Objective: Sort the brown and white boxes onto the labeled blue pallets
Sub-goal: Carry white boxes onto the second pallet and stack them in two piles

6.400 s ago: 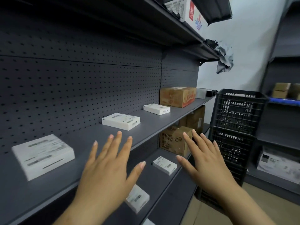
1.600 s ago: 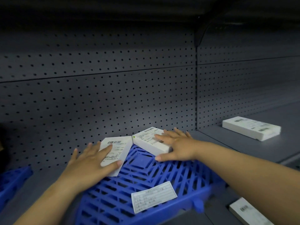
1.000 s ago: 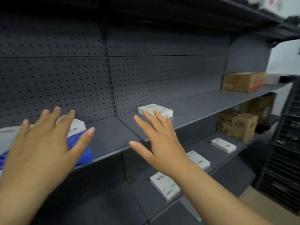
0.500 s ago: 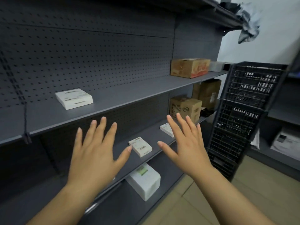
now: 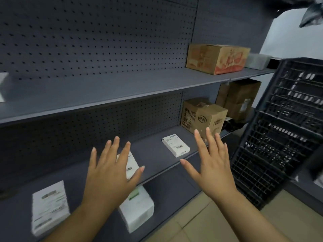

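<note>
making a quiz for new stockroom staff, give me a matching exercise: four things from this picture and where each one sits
Things
1. brown box with red print
2. small white box with barcode
3. black crates
4. white box with green label

Places
A. lowest shelf
B. upper shelf
C. floor, right of the shelves
D. middle shelf

Pairs: 1-B, 2-D, 3-C, 4-A

Shelf [image 5: 108,89] and its perforated back panel [image 5: 97,37]: matt grey painted metal, smooth. White boxes [image 5: 175,145]: smooth card with printed paper labels; brown boxes [image 5: 217,58]: matt corrugated cardboard, one taped. Stacked crates [image 5: 279,133]: black lattice plastic, slight sheen; floor [image 5: 197,222]: smooth tan tile.
</note>
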`<state>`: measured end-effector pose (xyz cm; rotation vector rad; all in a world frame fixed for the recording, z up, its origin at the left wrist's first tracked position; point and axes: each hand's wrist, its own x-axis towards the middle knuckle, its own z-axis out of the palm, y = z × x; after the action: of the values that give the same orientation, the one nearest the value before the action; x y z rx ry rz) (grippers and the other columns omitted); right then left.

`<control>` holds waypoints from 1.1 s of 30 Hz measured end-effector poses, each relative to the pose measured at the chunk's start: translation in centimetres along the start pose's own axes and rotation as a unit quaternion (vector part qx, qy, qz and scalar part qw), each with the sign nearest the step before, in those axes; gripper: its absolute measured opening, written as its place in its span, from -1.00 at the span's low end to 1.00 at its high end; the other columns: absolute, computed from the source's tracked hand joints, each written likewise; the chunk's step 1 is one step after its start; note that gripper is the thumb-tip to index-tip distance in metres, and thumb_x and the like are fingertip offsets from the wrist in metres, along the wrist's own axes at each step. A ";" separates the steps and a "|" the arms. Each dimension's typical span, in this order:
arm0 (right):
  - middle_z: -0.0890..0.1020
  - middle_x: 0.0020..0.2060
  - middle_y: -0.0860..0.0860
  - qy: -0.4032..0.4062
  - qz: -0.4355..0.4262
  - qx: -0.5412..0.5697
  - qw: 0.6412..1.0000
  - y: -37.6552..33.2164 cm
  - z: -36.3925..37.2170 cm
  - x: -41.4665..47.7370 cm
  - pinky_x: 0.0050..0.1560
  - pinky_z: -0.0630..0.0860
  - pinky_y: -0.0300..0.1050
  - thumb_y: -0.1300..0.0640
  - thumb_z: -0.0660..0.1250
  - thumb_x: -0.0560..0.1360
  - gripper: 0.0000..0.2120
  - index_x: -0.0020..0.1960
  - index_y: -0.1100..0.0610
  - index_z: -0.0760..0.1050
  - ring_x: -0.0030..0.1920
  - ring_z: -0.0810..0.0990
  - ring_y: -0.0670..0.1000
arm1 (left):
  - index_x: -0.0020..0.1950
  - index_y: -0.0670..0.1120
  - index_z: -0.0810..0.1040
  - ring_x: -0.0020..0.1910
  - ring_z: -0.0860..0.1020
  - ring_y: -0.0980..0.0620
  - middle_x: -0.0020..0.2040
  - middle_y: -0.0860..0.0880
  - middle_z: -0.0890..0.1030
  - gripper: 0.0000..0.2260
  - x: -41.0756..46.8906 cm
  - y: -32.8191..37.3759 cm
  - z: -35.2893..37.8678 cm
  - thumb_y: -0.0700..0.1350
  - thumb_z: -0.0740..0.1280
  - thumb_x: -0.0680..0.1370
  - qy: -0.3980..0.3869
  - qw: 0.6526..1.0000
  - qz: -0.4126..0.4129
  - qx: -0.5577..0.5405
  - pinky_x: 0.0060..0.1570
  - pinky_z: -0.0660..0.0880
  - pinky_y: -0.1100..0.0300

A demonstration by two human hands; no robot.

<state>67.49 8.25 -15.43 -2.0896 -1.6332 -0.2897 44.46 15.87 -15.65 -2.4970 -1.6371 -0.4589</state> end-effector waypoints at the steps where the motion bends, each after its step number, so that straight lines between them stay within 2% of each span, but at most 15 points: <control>1: -0.29 0.44 -0.14 -0.006 -0.003 0.005 1.000 1.4 1.0 1.1 0.43 -0.30 0.01 -0.42 -0.10 0.39 -0.26 0.38 -0.29 -0.47 0.47 -0.34 -0.06 | 0.38 -0.07 0.38 0.37 0.36 -0.19 0.40 -0.18 0.37 -0.29 0.9 0.7 1.4 0.36 -0.09 0.45 -0.009 1.000 -0.014 0.003 0.35 0.10 -0.18; 3: -0.24 0.46 -0.12 -0.020 -0.003 0.025 0.999 4.1 3.1 3.3 0.44 -0.26 0.04 -0.42 -0.08 0.39 -0.25 0.37 -0.30 -0.47 0.48 -0.29 -0.03 | 0.40 -0.07 0.36 0.33 0.38 -0.23 0.38 -0.21 0.39 -0.25 2.4 1.8 3.9 0.38 -0.18 0.46 -0.031 0.998 -0.045 0.009 0.32 0.19 -0.23; 6: -0.16 0.52 -0.05 -0.057 0.001 0.042 0.997 7.7 6.5 6.3 0.44 -0.23 0.06 -0.43 -0.10 0.37 -0.24 0.40 -0.25 -0.42 0.51 -0.22 0.04 | 0.40 -0.08 0.35 0.30 0.42 -0.27 0.35 -0.23 0.42 -0.22 4.3 2.8 7.5 0.40 -0.20 0.45 -0.064 0.993 -0.102 0.018 0.28 0.27 -0.25; 12: -0.21 0.53 -0.01 -0.141 -0.025 0.059 0.988 13.9 15.2 12.1 0.47 -0.23 0.07 -0.47 -0.11 0.37 -0.22 0.35 -0.21 -0.51 0.51 -0.27 0.07 | 0.35 -0.15 0.41 0.22 0.46 -0.33 0.29 -0.28 0.46 -0.17 7.7 4.2 15.0 0.39 -0.24 0.45 -0.107 0.968 -0.228 0.023 0.19 0.35 -0.30; 14: -0.02 0.54 0.07 -0.156 -0.038 0.047 0.986 15.6 18.5 13.5 0.46 -0.08 0.16 -0.46 -0.10 0.40 -0.21 0.45 -0.16 -0.38 0.52 -0.10 0.16 | 0.35 -0.15 0.41 0.23 0.44 -0.36 0.30 -0.29 0.45 -0.14 8.5 4.3 18.3 0.41 -0.25 0.43 -0.126 0.955 -0.265 0.029 0.17 0.36 -0.32; 16: 0.25 0.47 0.17 -0.186 -0.044 0.042 0.981 17.0 22.1 14.5 0.35 0.17 0.30 -0.46 -0.14 0.40 -0.19 0.51 -0.03 -0.11 0.45 0.19 0.29 | 0.37 -0.13 0.39 0.26 0.40 -0.39 0.33 -0.29 0.42 -0.10 9.0 4.2 21.9 0.46 -0.25 0.38 -0.130 0.942 -0.309 0.023 0.17 0.34 -0.35; 17: 0.32 0.43 0.20 -0.197 -0.050 0.039 0.978 17.6 23.8 15.0 0.29 0.24 0.35 -0.46 -0.17 0.40 -0.18 0.50 0.01 -0.02 0.40 0.27 0.34 | 0.40 -0.11 0.36 0.29 0.36 -0.39 0.36 -0.28 0.38 -0.06 9.2 4.2 23.6 0.49 -0.25 0.34 -0.128 0.934 -0.332 0.020 0.20 0.30 -0.34; 18: 0.33 0.42 0.20 -0.200 -0.055 0.037 0.978 18.2 25.6 15.4 0.28 0.25 0.37 -0.46 -0.17 0.40 -0.17 0.51 0.02 0.01 0.39 0.28 0.36 | 0.44 -0.07 0.29 0.34 0.30 -0.37 0.41 -0.26 0.32 -0.03 9.3 4.2 25.2 0.53 -0.25 0.29 -0.127 0.926 -0.354 0.025 0.25 0.25 -0.33; 20: 0.16 0.50 0.14 -0.202 -0.052 0.036 0.977 19.0 28.9 16.1 0.37 0.11 0.33 -0.48 -0.10 0.38 -0.15 0.52 -0.05 -0.16 0.46 0.10 0.34 | 0.51 0.01 0.07 0.44 0.13 -0.30 0.50 -0.19 0.14 -0.01 9.4 4.1 28.0 0.55 -0.22 0.21 -0.125 0.913 -0.387 0.045 0.36 0.11 -0.25; 22: -0.08 0.54 0.04 -0.221 -0.049 0.030 0.974 20.0 32.0 16.8 0.45 -0.06 0.25 -0.46 -0.01 0.37 -0.12 0.47 -0.12 -0.35 0.50 -0.14 0.27 | 0.51 0.06 -0.10 0.48 0.01 -0.25 0.53 -0.13 0.01 -0.04 9.6 4.0 30.3 0.56 -0.13 0.24 -0.112 0.905 -0.407 0.049 0.41 0.03 -0.20; 24: -0.17 0.54 -0.02 -0.237 -0.036 0.026 0.971 20.3 34.2 17.6 0.47 -0.11 0.23 -0.46 0.02 0.36 -0.10 0.47 -0.15 -0.38 0.49 -0.21 0.26 | 0.51 0.09 -0.17 0.48 -0.02 -0.24 0.54 -0.10 -0.04 -0.09 9.9 3.9 31.6 0.54 -0.06 0.29 -0.116 0.902 -0.413 0.048 0.42 0.01 -0.19; 28: -0.14 0.53 -0.04 -0.261 -0.015 0.025 0.965 20.6 37.1 18.6 0.45 -0.02 0.27 -0.51 0.00 0.31 -0.10 0.47 -0.19 -0.32 0.48 -0.14 0.31 | 0.50 0.11 -0.15 0.48 -0.02 -0.25 0.53 -0.07 -0.02 -0.11 10.3 3.6 33.3 0.52 0.00 0.30 -0.100 0.893 -0.437 0.031 0.41 0.07 -0.16; 33: 0.09 0.49 0.08 -0.205 -0.029 0.053 0.977 21.1 39.1 19.1 0.37 0.21 0.14 -0.47 0.01 0.31 -0.10 0.51 -0.10 -0.16 0.39 0.21 0.23 | 0.47 0.14 0.02 0.40 0.13 -0.23 0.48 -0.08 0.11 -0.19 10.8 2.7 34.3 0.42 0.18 0.33 -0.047 0.889 -0.455 0.010 0.30 0.27 -0.09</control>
<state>88.20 39.65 -45.86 -2.1208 -1.8927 0.2235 57.21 33.28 -44.55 -1.5841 -2.7627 -0.3773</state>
